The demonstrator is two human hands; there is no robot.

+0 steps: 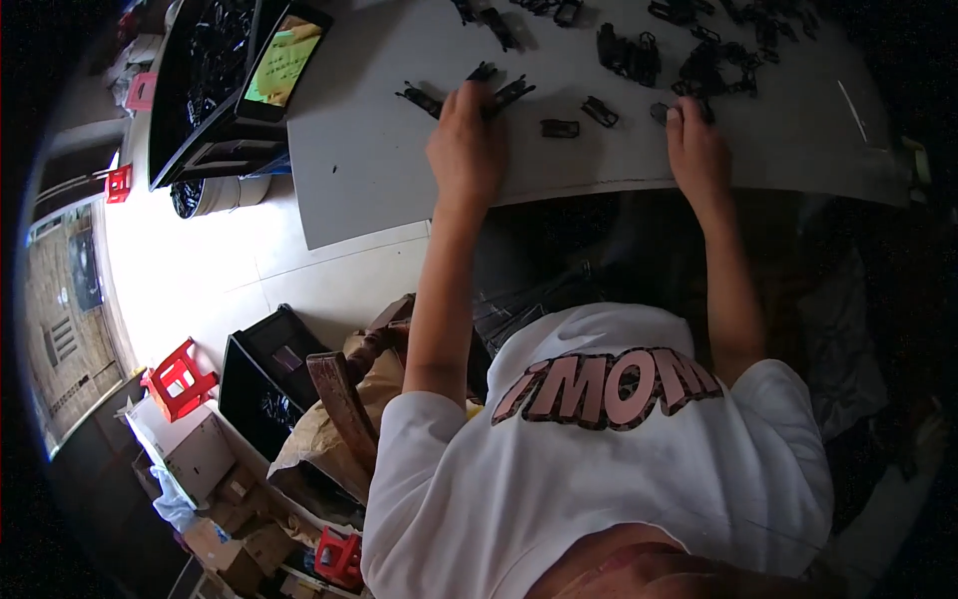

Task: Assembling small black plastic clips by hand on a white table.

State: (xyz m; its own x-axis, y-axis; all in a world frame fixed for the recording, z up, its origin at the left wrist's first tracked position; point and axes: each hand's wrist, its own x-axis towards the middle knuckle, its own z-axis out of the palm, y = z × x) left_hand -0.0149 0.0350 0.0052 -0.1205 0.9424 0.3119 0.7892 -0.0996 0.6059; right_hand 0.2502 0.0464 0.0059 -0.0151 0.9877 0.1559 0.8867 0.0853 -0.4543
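Note:
My left hand (467,145) is over the grey table, its fingers curled down on several slim black plastic pieces (513,94) that fan out from under it. One of these black pieces (421,100) sticks out on its left side. Farther right, my right hand (699,150) has thumb and fingers closed at a small dark part (659,112), mostly covered by the fingertips. Between the hands lie two small black frame-shaped pieces, a flat one (560,129) and a slanted one (599,111).
Loose heaps of black plastic parts (629,55) spread over the far side of the grey table (369,150). At its left corner a phone with a lit screen (287,65) leans on a black crate (185,160) of parts. Red stools (180,379) and cardboard boxes (215,554) stand at lower left.

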